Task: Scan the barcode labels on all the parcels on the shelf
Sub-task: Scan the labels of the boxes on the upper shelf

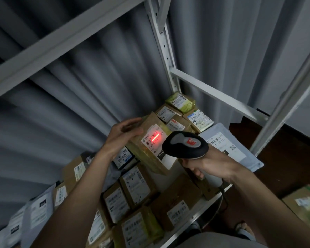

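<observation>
Left to right. Lower left of the frame: grey mailer bags (38, 213) and brown boxes lie label-up on the shelf (191, 221), which serves as the container; its load runs in rows toward the upper right, ending at a green-printed box (182, 102) beside the white upright (166, 51). Centre: the left hand (122, 133) holds the tilted parcel (150, 147) by its upper-left edge, fingers curled over the top; the parcel is raised on edge above its neighbours, long axis running from upper left to lower right. Its barcode label (153, 137) faces the scanner (185, 144), and a red scan line (155, 137) falls across the bars. Right of centre: the right hand (209, 167) grips the scanner handle, head pointed left at the label, just beside it. The scanner hand is judged nearer the label. Right: a white mailer (229, 145) lies flat, label up, probably a coming target.
</observation>
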